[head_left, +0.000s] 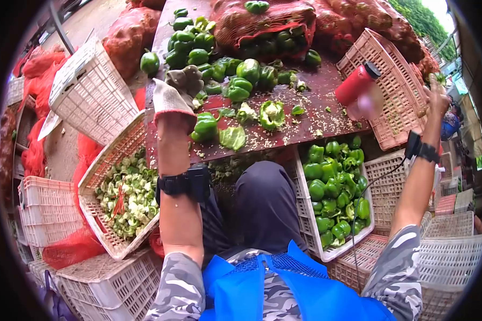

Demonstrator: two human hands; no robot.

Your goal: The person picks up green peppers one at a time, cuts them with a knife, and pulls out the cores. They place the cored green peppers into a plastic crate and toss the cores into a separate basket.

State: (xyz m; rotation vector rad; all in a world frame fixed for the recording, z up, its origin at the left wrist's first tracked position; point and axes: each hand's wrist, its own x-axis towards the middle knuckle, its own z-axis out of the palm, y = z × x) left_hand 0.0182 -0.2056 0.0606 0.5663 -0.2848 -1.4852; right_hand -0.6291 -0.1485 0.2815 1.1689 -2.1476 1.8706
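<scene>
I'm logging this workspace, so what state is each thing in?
Left hand, gloved, grip unclear
Right hand, held out, grip unclear
Cut pepper, pale inside showing
Red bottle, capped
Red mesh sack, apparently open
Table, strewn with seeds
Left crate, holding pale pieces
Right crate, filled with green peppers

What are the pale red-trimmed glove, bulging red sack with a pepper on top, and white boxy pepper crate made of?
Pale glove: probably knitted fabric; dull, clothlike surface. Red sack: netting, perhaps plastic, finish unclear; fine mesh lines. White crate: likely moulded plastic; slotted sides, smooth rim.
</scene>
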